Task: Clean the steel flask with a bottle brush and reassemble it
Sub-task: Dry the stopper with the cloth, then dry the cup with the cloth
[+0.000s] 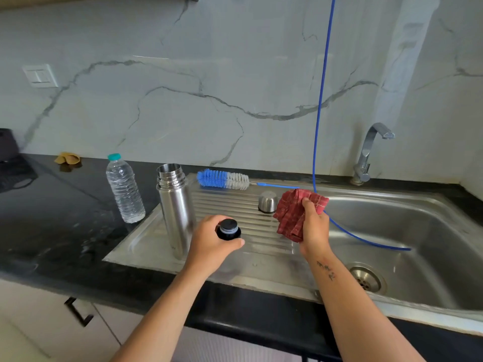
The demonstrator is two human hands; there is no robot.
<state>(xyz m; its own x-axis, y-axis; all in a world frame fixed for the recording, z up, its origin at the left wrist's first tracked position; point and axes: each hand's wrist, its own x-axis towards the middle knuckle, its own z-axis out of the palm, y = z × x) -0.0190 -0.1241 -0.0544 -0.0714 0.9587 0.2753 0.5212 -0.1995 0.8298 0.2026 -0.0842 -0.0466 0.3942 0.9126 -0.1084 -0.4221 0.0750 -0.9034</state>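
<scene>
Two bare hands are working at the middle of the frame, over the ribbed drainboard (235, 205) of a steel sink (418, 226). The left hand (211, 244) is curling its fingers and thumb round a dark stopper (229, 229), holding it just right of the steel flask (174, 207). That flask is standing upright and uncapped at the drainboard's left edge, left of centre. The right hand (313, 226) is gripping a bunched red cloth (294, 214), fingers closed on it, at centre right. Behind the cloth, a steel cup (267, 201) is sitting upside down on the ribs. Farther back, the bottle brush (223, 179) is lying along the drainboard's far rim, bristles pointing left. A plastic water bottle (125, 189) is standing on the black counter (52, 218) left of the flask. A blue hose (320, 100) is hanging from the top of the frame into the sink basin, and a tap (368, 152) is rising at the right.
</scene>
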